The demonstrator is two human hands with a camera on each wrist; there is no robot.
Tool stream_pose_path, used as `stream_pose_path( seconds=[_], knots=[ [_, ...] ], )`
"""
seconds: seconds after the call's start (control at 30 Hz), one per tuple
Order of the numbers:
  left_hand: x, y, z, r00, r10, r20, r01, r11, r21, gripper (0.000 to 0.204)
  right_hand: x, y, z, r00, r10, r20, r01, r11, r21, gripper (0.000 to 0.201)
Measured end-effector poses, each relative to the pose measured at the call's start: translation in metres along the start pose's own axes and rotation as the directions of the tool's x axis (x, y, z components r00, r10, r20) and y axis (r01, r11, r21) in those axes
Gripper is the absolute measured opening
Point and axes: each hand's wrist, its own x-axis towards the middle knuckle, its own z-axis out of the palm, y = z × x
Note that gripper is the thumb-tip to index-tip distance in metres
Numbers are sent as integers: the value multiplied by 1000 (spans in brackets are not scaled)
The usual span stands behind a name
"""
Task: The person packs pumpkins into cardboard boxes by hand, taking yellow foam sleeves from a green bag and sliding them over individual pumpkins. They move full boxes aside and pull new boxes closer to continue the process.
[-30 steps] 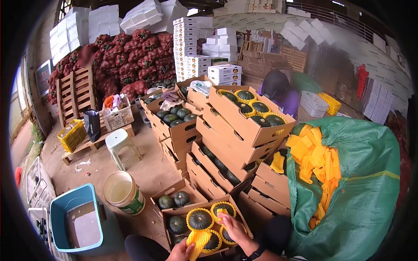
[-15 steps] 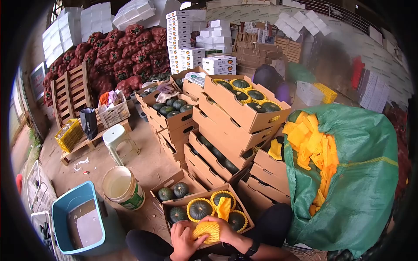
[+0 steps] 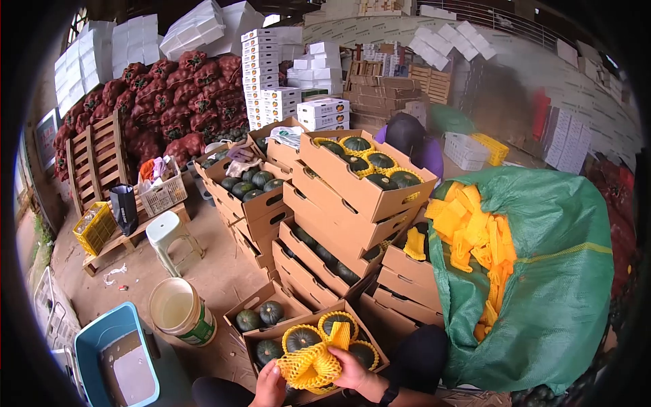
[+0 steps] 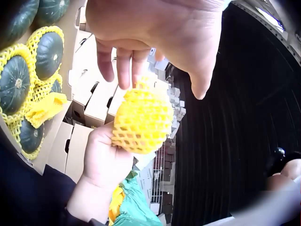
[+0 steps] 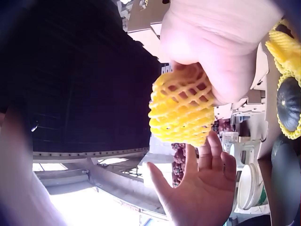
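A yellow foam fruit net (image 3: 308, 366) is stretched into a hollow cup between my two hands, over the near cardboard box (image 3: 368, 334). My right hand (image 3: 354, 370) grips one end of it. My left hand (image 4: 155, 33) has its thumb spread away, with extended fingertips at the net's other side. Beneath, the box holds dark green pumpkins; one pumpkin (image 3: 302, 338) wears a yellow net. A second, flattened foam net (image 4: 46, 108) lies across the wrapped pumpkins. One bare pumpkin (image 3: 268, 350) sits at the box's left.
A green sack (image 3: 542, 292) full of yellow nets stands at right. Stacked cardboard boxes (image 3: 339, 197) of pumpkins rise ahead. Left are a blue tub (image 3: 152, 380), a white bucket (image 3: 203, 319) and a stool (image 3: 173, 234). A person (image 3: 410, 139) is behind the stack.
The left hand first held the net flat; then both hands closed in on it together. Now the hands are farther apart and the net has opened into a cup. The right hand left the wrapped pumpkins.
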Motion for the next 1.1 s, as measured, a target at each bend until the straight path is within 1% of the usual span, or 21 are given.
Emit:
stream_pose_path(
  seconds=[0.07,0.1,0.13,0.2,0.27,0.33,0.37,0.4,0.43,0.47,0.53,0.57,0.6,0.63,0.67,0.73,0.8,0.87,1.0,1.07,1.1],
  knots=[
    [-20,8,29,931,327,164,-364,872,327,86,-6,-5,13,982,-157,-104,147,985,-95,37],
    [-22,16,41,782,532,323,-578,426,697,86,-11,-7,24,995,-103,-8,98,971,-217,38],
    [-27,31,48,637,482,602,-431,-425,796,79,-15,-8,27,996,-28,82,54,938,-341,40],
    [-24,25,50,537,609,584,-431,-396,811,18,-13,0,1,996,-75,46,88,837,-540,34],
    [-21,22,33,720,545,429,-574,120,810,17,4,-4,-1,927,-371,-55,302,826,-477,31],
    [-15,32,37,841,330,430,-532,352,770,13,16,-5,39,968,-213,-135,141,900,-412,48],
    [-9,34,24,846,220,486,-525,182,831,15,12,4,46,987,99,-128,-154,815,-558,40],
    [-9,30,15,969,134,205,-244,614,751,16,11,18,47,997,54,-61,-77,373,-924,30],
    [-4,33,-1,966,37,257,-132,922,363,16,13,26,54,999,-47,5,16,231,-973,25],
    [1,34,-14,937,15,349,26,993,-114,16,21,18,59,992,-94,-85,-56,276,-960,26],
    [-17,53,33,977,-111,182,164,938,-304,21,39,9,76,941,-177,-289,3,857,-515,16],
    [-13,52,25,977,-79,196,115,977,-180,25,45,4,64,911,-185,-369,2,896,-444,18],
    [-9,49,11,976,-53,211,65,996,-54,30,47,2,63,904,-139,-403,-52,903,-427,18],
    [5,40,-20,993,57,104,-99,882,461,32,41,6,46,934,-137,-330,-84,813,-576,19],
    [7,48,-30,977,145,-155,91,374,923,32,32,11,29,960,-124,-249,-95,696,-712,22],
    [9,49,-37,948,277,-155,151,35,988,37,8,38,9,964,43,-262,-261,336,-905,59],
    [19,29,-62,986,119,-118,135,-150,979,46,3,51,10,791,263,-552,-588,574,-570,74],
    [41,15,-67,929,-174,-327,287,-222,932,45,15,60,-20,695,385,-607,-675,639,-368,79],
    [53,-3,-67,894,-32,-446,423,-264,867,50,38,85,-80,688,386,-614,-547,832,-90,76],
    [34,27,-40,927,14,-374,368,-221,903,50,25,82,-47,743,217,-633,-474,838,-270,67],
    [23,36,-43,937,43,-348,349,-37,936,49,17,71,-25,773,184,-607,-434,851,-294,66]
  ],
)
